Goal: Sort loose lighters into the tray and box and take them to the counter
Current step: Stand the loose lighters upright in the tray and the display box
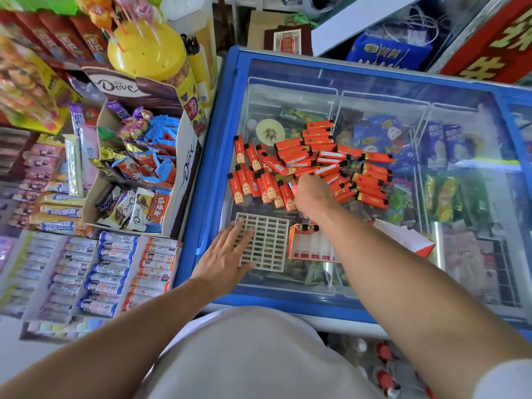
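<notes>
Head view: left hand (227, 254) lies flat, fingers straight, on a beige plastic grid tray (266, 243), its cells empty. Beyond the tray, right hand (312, 194) curls among glossy orange lighters (313, 159); right of it, an open red-and-white box (309, 244).

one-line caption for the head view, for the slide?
Left hand steadies empty grid tray on freezer lid; right hand reaches into loose orange lighters.

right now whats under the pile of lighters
The lighters lie on the freezer's glass lid. Packaged frozen goods show through around them; whatever sits directly beneath the pile is covered.
</notes>
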Demonstrator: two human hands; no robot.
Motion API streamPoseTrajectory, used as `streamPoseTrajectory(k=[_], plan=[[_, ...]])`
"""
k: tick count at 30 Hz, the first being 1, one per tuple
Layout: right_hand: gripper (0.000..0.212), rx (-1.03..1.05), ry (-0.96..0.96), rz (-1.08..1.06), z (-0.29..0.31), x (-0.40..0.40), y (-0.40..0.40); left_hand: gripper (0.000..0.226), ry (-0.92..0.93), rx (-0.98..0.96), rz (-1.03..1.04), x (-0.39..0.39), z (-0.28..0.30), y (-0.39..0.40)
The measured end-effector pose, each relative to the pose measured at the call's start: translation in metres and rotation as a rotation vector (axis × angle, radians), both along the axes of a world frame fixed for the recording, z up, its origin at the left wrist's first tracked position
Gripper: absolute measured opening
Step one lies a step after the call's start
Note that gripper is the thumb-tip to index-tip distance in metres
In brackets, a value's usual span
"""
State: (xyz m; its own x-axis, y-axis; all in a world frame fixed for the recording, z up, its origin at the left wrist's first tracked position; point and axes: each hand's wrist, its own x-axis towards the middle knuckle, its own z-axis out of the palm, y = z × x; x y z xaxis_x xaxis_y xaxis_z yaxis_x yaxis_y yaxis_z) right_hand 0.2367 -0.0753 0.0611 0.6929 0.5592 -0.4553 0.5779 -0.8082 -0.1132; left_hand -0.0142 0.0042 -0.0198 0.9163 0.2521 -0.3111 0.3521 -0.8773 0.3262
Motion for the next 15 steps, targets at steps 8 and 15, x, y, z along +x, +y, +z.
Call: streamPoseTrajectory(k=[8, 15], plan=[[0.026, 0.302, -0.080, -0.013, 0.016, -0.007, -0.008, 0.078, 0.025, -0.013, -0.033, 0.015, -0.007, -0.005], [0.017, 0.395, 0.204, 0.183, 0.007, -0.045, 0.010, 0.099, -0.032, -0.118, 0.125, 0.016, -0.009, -0.011]])
